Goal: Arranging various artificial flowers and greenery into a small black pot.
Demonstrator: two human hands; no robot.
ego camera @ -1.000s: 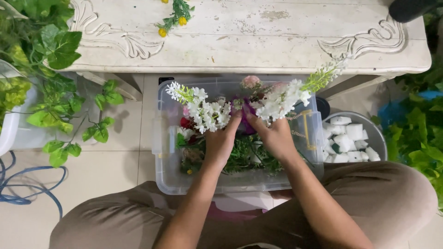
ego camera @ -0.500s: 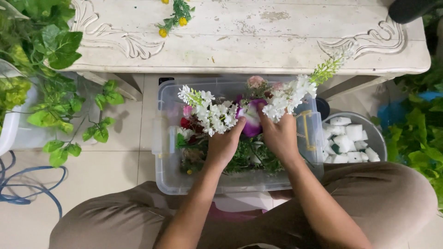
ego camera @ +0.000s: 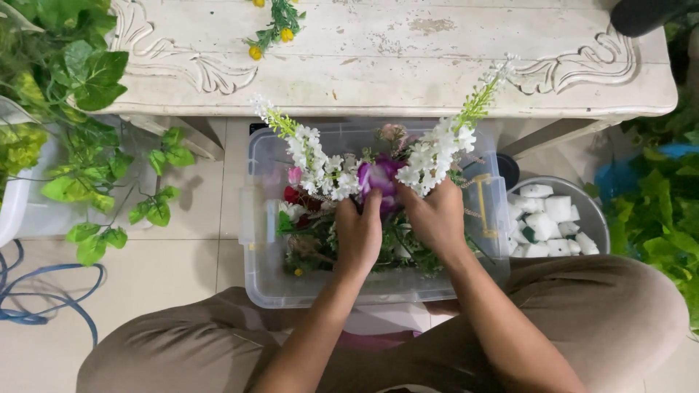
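Observation:
A clear plastic storage box on the floor between my knees holds artificial flowers and greenery. My left hand grips the stems of a white flower spray that leans up to the left. My right hand grips another white flower spray with a green tip, leaning up to the right. A purple flower sits between the two hands, touching both. Red and pink blooms lie lower in the box.
A worn white carved table stands just beyond the box, with a sprig of small yellow flowers on it. A grey bucket of white foam pieces stands at right. Leafy green plants crowd the left and right edges. A blue cable lies on the tiled floor.
Both hands have lifted the white sprays higher out of the box and drawn them closer together, with the purple flower now showing between them.

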